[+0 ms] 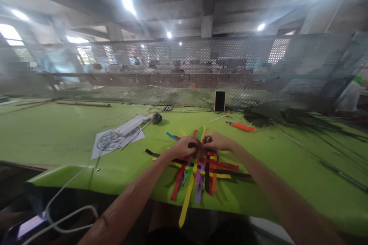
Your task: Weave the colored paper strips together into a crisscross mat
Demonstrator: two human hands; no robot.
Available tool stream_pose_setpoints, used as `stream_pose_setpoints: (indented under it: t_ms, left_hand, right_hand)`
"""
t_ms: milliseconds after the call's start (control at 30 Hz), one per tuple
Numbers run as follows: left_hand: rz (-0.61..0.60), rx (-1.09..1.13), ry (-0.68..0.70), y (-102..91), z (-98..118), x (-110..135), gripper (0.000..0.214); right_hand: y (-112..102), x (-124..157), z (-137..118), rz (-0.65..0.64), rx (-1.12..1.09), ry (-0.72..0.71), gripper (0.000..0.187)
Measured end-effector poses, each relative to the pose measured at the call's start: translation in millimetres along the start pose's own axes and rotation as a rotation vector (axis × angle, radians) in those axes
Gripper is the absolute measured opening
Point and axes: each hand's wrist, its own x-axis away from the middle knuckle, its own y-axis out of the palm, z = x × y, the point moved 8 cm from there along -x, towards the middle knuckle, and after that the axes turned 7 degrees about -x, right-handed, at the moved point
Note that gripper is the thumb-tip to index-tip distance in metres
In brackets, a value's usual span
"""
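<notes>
Coloured flat strips cross over and under each other in a woven piece [211, 164] on the green table, near its front edge. A long yellow strip [186, 203] runs through the middle and hangs past the edge. At the far side of the weave, my left hand [185, 146] has its fingers curled and pinched at the strips. My right hand [217, 141] is just beside it, its fingertips also closed on the strips. Which strip each hand grips is hidden by the fingers. Purple, red, black and orange strip ends [199, 191] stick out toward me.
A printed sheet [100, 143] lies on the left with a white power strip [130, 124] and cable. An orange-handled cutter [241, 126] lies at the right, near dark strips [267, 116]. A dark-screened device [220, 101] stands against the mesh panel [161, 69].
</notes>
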Motion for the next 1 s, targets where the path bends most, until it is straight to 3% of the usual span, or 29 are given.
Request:
stream_pose_setpoints:
  t_ms: [600,1000]
  left_hand:
    - [-0.002,-0.022,0.003,0.7,0.2,0.7,0.031]
    - [-0.003,-0.049,-0.004,2.0,-5.3,-0.3,0.028]
  right_hand:
    - [-1.0,-4.3,8.1,0.104,-0.042,-0.023,0.006]
    - [-2.8,-0.8,5.0,-0.006,-0.089,-0.006,0.045]
